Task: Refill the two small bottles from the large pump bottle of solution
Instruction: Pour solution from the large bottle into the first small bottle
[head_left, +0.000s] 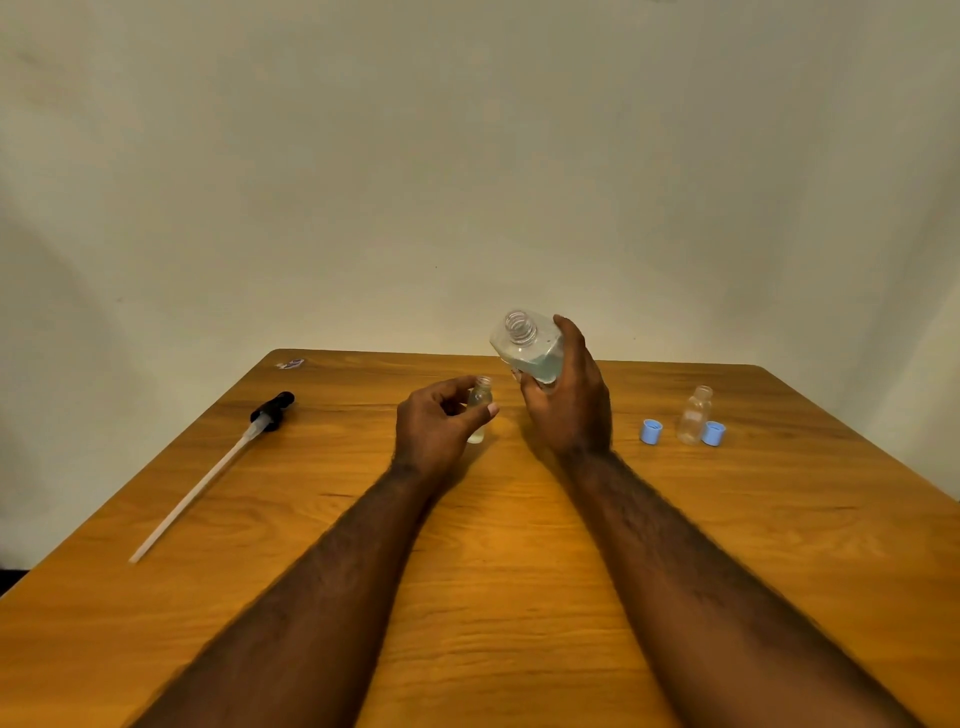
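My right hand (569, 400) grips the large clear bottle (530, 345) above the table, tilted with its open threaded neck toward me; pale liquid sits in it and the pump is off. My left hand (436, 426) holds a small clear bottle (479, 408) upright on the table, just left of and below the large one; its mouth is open and some pale liquid shows at its bottom. A second small bottle (695, 415) stands uncapped at the right, apart from both hands.
The black pump head with its long white tube (208, 478) lies on the wooden table (498, 597) at the left. Two blue caps (651, 432) (714, 434) flank the second small bottle. A small scrap (290, 364) lies near the far left corner.
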